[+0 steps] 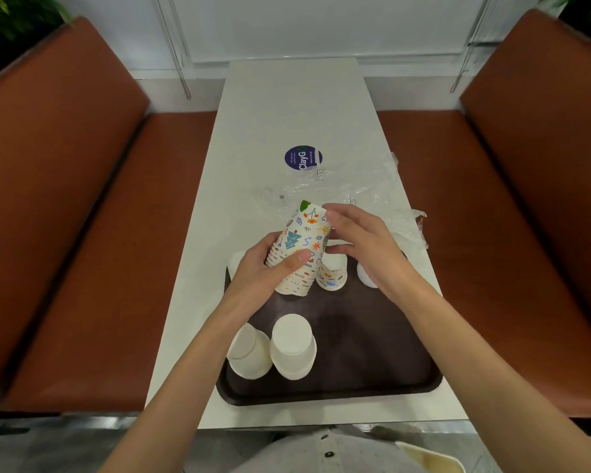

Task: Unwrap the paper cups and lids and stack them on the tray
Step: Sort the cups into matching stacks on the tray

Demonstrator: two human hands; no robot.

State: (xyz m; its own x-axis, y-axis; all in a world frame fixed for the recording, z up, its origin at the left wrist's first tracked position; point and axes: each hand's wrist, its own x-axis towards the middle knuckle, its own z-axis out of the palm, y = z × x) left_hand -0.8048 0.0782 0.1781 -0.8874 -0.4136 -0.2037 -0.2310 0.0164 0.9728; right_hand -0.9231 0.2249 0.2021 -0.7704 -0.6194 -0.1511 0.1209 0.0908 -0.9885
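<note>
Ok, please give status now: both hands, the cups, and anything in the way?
Left hand grips patterned cup stack, tilted above tray. Right hand pinches its upper end. Plastic wrap lies loose behind tray, not blocking.

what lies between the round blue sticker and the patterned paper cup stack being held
Crumpled clear plastic wrapping on the white table, between the blue sticker and the patterned cup stack; head view.

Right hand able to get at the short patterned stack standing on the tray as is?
Probably yes: the short patterned stack stands on the tray just by the right hand, nothing between. It must first release the held cup stack.
</note>
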